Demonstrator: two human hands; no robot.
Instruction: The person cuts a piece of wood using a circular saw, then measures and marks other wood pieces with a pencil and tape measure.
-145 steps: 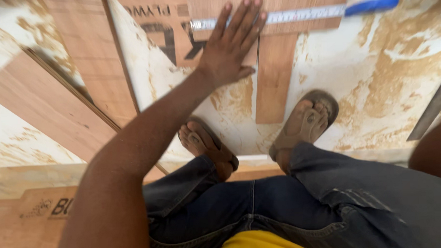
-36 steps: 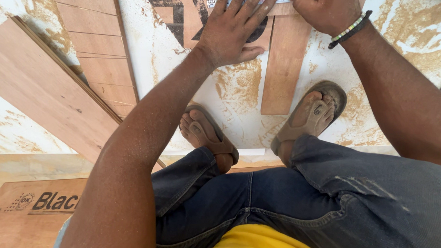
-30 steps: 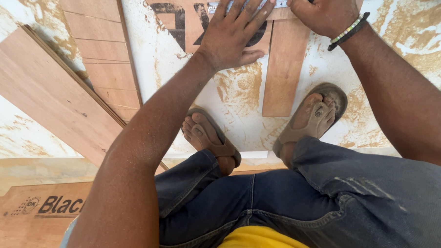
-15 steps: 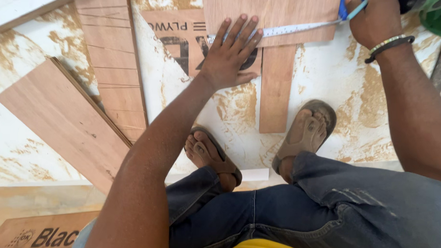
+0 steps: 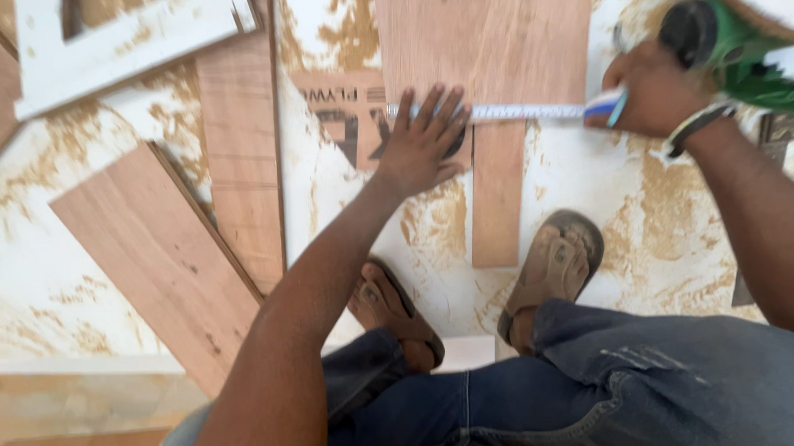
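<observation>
In the head view the left hand [image 5: 425, 143] is stretched forward with a straight arm, palm down, fingers [image 5: 450, 116] open and spread flat on the plywood sheet [image 5: 487, 44]. They press the free end of the tape measure [image 5: 525, 111] against the wood. The right hand [image 5: 652, 91] is further right, fingers closed around the blue tape case — the wrist has a bracelet. The tape lies flat across the narrow plywood strip [image 5: 499, 193], and its long axis runs left to right between the two hands. A green power tool [image 5: 734, 44] lies just beside the right hand.
</observation>
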